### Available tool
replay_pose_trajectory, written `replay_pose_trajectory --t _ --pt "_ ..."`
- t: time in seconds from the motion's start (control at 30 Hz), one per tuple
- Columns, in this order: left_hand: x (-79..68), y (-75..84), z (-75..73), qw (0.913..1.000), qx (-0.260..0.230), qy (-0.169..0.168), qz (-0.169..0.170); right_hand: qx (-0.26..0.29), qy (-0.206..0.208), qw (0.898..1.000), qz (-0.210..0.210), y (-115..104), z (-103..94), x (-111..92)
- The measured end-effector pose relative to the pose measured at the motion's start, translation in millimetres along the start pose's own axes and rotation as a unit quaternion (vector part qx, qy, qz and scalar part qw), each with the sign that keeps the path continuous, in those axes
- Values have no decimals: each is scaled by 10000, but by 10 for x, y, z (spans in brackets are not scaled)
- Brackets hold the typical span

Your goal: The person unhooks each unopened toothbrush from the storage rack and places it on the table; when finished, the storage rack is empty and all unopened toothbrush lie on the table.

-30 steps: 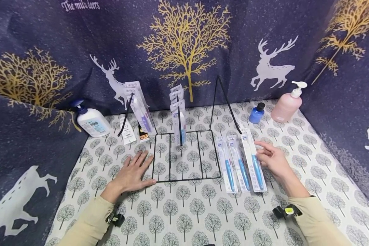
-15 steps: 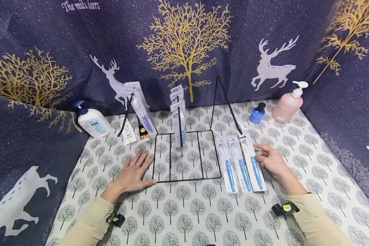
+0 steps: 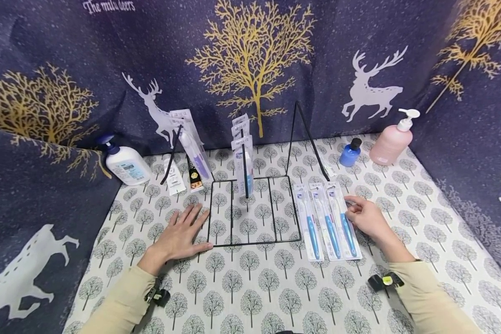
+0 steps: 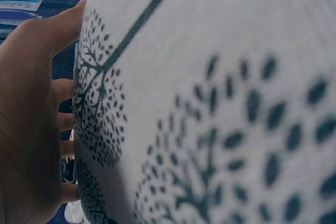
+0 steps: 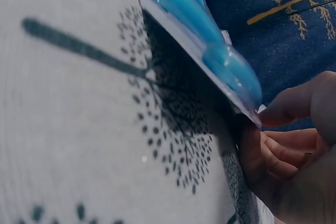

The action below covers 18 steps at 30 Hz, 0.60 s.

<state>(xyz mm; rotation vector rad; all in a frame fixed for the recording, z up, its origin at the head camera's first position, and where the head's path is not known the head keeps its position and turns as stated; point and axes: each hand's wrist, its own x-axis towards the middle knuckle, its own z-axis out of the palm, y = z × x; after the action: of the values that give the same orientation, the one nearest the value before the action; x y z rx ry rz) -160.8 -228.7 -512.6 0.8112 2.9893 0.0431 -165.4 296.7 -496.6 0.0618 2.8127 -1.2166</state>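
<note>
Three packaged toothbrushes with blue handles lie side by side to the right of a black wire rack (image 3: 252,243). My right hand (image 3: 369,217) pinches the edge of the rightmost toothbrush pack (image 3: 345,222); the right wrist view shows thumb and fingers (image 5: 294,103) at that edge. Beside it lie the middle toothbrush pack (image 3: 326,222) and the left toothbrush pack (image 3: 309,225). My left hand (image 3: 179,236) rests flat on the tablecloth with fingers spread, its thumb at the rack's front left corner. In the left wrist view that hand (image 4: 26,114) holds nothing.
Toothbrush packs hang on the rack's middle hook (image 3: 243,167) and left hook (image 3: 192,144). At the back left are a white pump bottle (image 3: 127,167), a white tube (image 3: 174,178) and a black tube (image 3: 194,176). A blue bottle (image 3: 350,153) and pink pump bottle (image 3: 391,141) stand back right.
The rightmost toothbrush pack has come down flatter and closer to the middle one, my right hand moving slightly left with it. My left hand has stayed in place.
</note>
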Motion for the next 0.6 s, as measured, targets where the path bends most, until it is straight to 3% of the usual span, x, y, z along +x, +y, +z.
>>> replay_pose_trajectory --t 0.4,0.6 --pt "3 1 9 10000 -24 35 27 -1370 473 9892 -204 -14 -8 -52" --pt "-1 8 -11 10000 2 47 34 -1520 532 9863 -356 -17 -19 -42"
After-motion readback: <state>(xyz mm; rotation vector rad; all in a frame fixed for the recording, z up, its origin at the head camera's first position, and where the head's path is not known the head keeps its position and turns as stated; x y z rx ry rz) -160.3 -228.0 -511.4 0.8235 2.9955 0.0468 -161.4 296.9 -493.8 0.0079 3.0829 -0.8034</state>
